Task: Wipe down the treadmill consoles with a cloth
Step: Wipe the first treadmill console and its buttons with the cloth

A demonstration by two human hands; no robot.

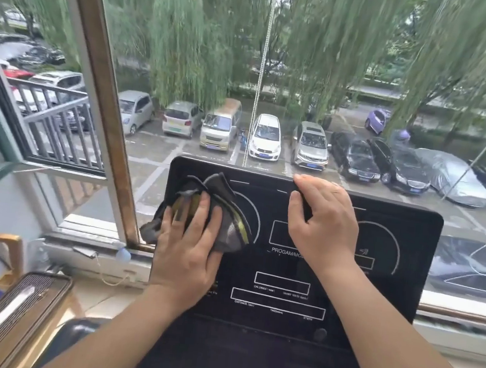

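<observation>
Currently the left hand (186, 255), fingers lying nearly flat, is pressing the soft, limp cloth (231, 221) against the upper-left face of the console (374, 287), while the right hand (321, 222) is curling over the console's top edge; the cloth is probably bunching easily, so palming its middle is looking safest.

The right hand (323, 231) covers part of the program label (285, 251) on the console (389, 289); small captions (264, 288) blur.

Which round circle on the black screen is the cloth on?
The left circle: the cloth under the left hand covers part of it. The right circle has no cloth on it.
</observation>
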